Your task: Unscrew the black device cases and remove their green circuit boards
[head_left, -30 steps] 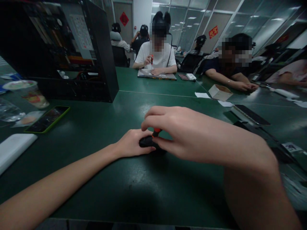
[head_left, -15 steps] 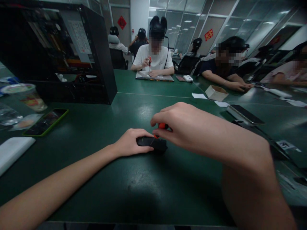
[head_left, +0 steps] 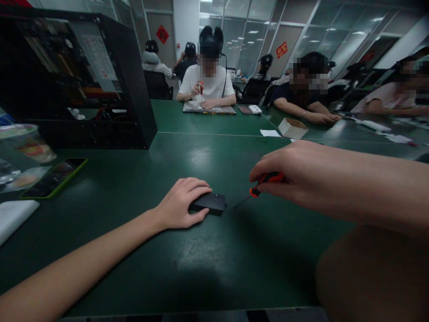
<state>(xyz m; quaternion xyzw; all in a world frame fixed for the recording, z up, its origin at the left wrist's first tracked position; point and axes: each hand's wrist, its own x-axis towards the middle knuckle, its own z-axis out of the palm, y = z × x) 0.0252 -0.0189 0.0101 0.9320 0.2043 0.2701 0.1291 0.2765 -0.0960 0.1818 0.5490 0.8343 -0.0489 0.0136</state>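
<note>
My left hand [head_left: 181,202] lies on the green table [head_left: 201,250] with its fingers curled round the left end of a small flat black device [head_left: 209,203], pinning it down. To the right, my right hand [head_left: 295,172] is closed on a screwdriver with an orange handle [head_left: 266,181]. The thin shaft slants down and left, and its tip hovers just right of the black device, apart from it.
An open black computer case [head_left: 83,76] stands at the back left. A phone in a green case [head_left: 53,178], a white slab [head_left: 13,217] and plastic packets lie at the left. Other people sit across the table, with a small cardboard box [head_left: 292,128] and papers.
My right hand has drawn the screwdriver off the black device and swung to the right. My left hand has stayed on the device. The view has shifted slightly.
</note>
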